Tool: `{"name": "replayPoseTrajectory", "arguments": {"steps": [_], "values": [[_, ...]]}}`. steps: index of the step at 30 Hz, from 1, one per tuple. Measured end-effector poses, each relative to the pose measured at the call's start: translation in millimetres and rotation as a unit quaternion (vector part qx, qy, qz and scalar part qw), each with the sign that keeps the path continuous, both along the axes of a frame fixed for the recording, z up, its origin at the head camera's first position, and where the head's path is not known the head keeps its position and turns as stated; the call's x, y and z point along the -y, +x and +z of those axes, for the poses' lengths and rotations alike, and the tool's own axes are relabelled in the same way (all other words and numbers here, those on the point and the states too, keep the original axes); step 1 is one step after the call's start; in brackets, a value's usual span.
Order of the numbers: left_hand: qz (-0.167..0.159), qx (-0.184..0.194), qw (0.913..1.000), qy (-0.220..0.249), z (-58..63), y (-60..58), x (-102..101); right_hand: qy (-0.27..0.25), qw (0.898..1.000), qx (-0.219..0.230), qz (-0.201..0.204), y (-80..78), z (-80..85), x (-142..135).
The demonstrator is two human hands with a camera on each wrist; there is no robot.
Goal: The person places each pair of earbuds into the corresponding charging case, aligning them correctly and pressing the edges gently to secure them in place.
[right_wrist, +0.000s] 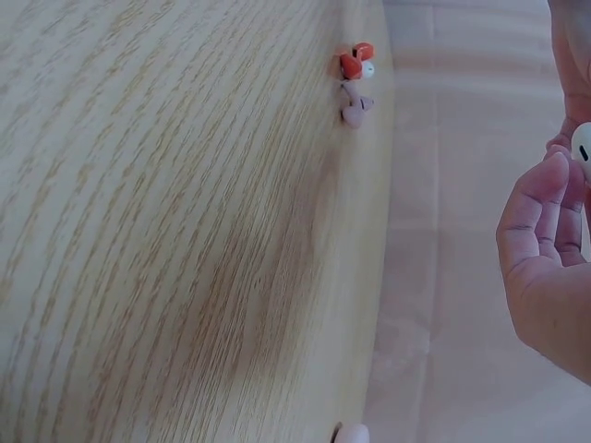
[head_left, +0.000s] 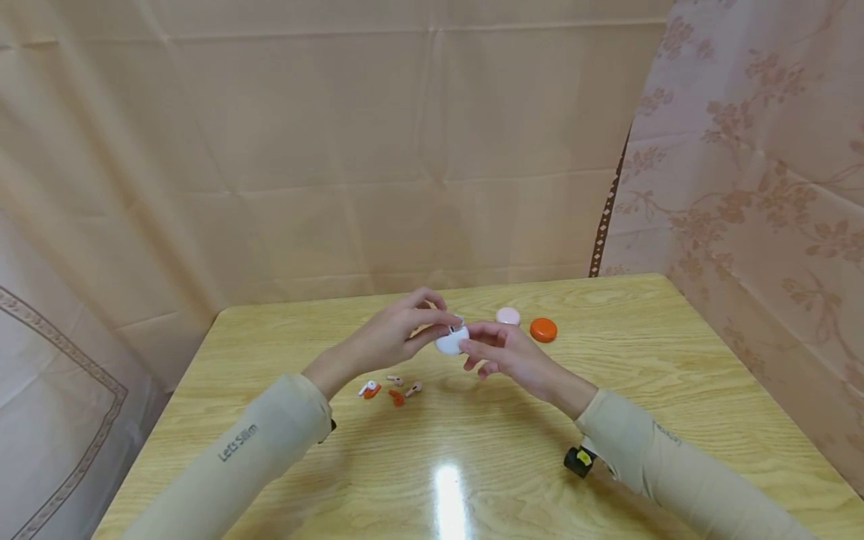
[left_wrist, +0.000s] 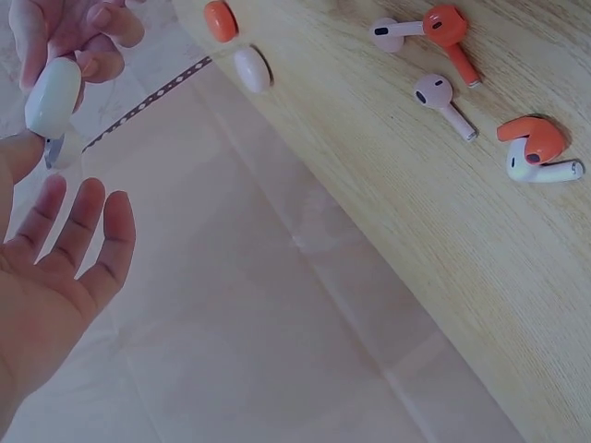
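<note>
- Hung with plain beige fabric (head_left: pixel 337 150) behind the wood-grain worktop (head_left: pixel 378 465).
- Raised above it, lid up: round white earbud case (head_left: pixel 449 343).
- Clamped on that case with both hands: pinching at its opening with the left hand (head_left: pixel 398 334), gripping its side with the right hand (head_left: pixel 520 360).
- Set beyond: pink case (head_left: pixel 508 316) near orange case (head_left: pixel 543 330).
- Scattered nearer: orange earbuds (left_wrist: pixel 445 25), pink earbuds (left_wrist: pixel 430 90), white earbud (left_wrist: pixel 554 173).
</note>
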State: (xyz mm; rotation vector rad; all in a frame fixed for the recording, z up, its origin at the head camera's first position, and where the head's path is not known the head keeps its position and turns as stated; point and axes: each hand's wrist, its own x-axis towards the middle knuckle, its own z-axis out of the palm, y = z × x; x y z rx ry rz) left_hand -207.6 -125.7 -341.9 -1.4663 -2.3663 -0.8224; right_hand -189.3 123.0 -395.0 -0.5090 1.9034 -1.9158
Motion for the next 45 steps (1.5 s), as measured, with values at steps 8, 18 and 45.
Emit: {"name": "replayPoseTrajectory", "arguments": {"steps": [8, 18, 45], "values": [[-0.009, 0.049, 0.9987, 0.008, 2.9, 0.3, -0.3, -0.008, 1.0, -0.001, -0.002, 1.2, 0.4, 1.0], [-0.024, 0.208, 0.9777, 0.02, 5.1, -0.4, 0.1, -0.017, 1.0, -0.008, -0.003, 4.7, 1.5, 2.9], [0.017, 0.255, 0.9631, 0.083, 4.6, -1.9, 0.5, -0.001, 1.0, -0.02, -0.02, 9.8, 1.8, 6.7]]}}
